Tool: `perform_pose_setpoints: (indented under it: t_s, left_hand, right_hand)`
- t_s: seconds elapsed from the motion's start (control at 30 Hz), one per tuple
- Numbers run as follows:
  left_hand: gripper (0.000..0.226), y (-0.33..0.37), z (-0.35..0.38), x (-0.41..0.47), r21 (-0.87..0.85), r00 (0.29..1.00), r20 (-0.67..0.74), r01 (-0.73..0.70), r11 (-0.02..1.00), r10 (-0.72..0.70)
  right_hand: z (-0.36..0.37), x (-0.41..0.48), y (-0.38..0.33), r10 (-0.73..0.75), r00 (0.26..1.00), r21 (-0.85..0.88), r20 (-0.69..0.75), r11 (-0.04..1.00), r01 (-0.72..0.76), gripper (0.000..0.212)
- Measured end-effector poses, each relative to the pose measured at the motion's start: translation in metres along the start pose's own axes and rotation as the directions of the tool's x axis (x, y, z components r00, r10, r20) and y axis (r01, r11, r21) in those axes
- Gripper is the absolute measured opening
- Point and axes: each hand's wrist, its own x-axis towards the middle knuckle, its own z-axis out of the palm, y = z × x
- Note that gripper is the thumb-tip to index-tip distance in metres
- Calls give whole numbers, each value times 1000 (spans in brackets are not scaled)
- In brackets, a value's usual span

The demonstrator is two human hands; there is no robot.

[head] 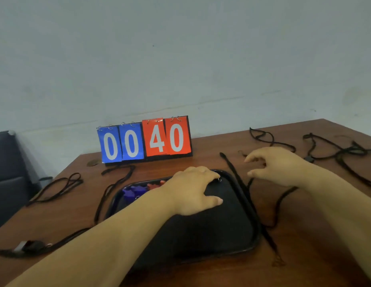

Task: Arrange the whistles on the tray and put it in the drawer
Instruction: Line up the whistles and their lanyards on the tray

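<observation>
Black tray [251, 206] sits on the brown wooden table [317, 255], near the front edge. Blue whistles [134, 192] and red whistles [154, 186] lie together in the tray's far left part; exact count cannot be read. Left hand [192, 189] is over the tray's far right corner, palm down, fingers bent down toward the rim, thumb out to the side. A small metal ring [219, 180] shows at the fingertips; cannot tell whether the fingers grip anything. Right hand [277, 166] hovers above the table just right of the tray, fingers loosely curled and apart, nothing visible between them. 1 black cord [238, 179] runs along the tray's right rim. More black lanyards lie loose at left [56, 187] and far right [346, 152]. Dark whistle [33, 245] rests on the table at near left. Flip scoreboard [145, 140] behind the tray reads 00 in blue, 40 in red.
</observation>
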Motion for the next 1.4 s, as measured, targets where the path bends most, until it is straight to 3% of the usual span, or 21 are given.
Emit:
perform_pose_setpoints:
  t_s: [0.2, 0.3, 0.43, 0.53, 0.63, 0.8, 0.97, 1.2, 1.4]
  left_hand:
    - [62, 43, 6, 63, -25, 999, -4, -53, 998, 53]
    - [60, 57, 11, 86, 17, 998, 11, -55, 998, 55]
    - [54, 72, 20, 103, 25, 999, -1, -52, 998, 52]
    - [44, 90, 26, 106, -34, 994, -11, -105, 994, 104]
    - [29, 110, 31, 103, -98, 992, -33, -123, 988, 120]
    - [27, 125, 31, 103, -106, 980, 197, 4, 994, 17]
    - [20, 130, 29, 103, -91, 966, 256, 61, 994, -36]
    - [19, 103, -4, 83, -358, 994, 22, 108, 927, -107]
    - [16, 64, -25, 59, -571, 936, -222, 103, 814, -274]
  right_hand:
    - [-1, -6, 48, 56, 998, 164, -30, 985, -51, 24]
    - [-1, -10, 59, 36, 999, 158, 36, 987, -41, 20]
    - [-8, -11, 74, 126, 992, 111, 18, 986, -127, 27]
    - [-8, -13, 80, 184, 980, 58, 72, 980, -188, 29]
    - [-9, -17, 82, 123, 981, 98, 151, 985, -139, 25]
    - [-11, -22, 74, 81, 936, 45, 343, 994, -103, 28]
    - [-8, -25, 74, 120, 921, -46, 372, 993, -111, 16]
    - [-20, -33, 72, 39, 935, 98, 351, 992, -79, 10]
    - [-16, -30, 62, -75, 949, 381, 305, 923, -49, 9]
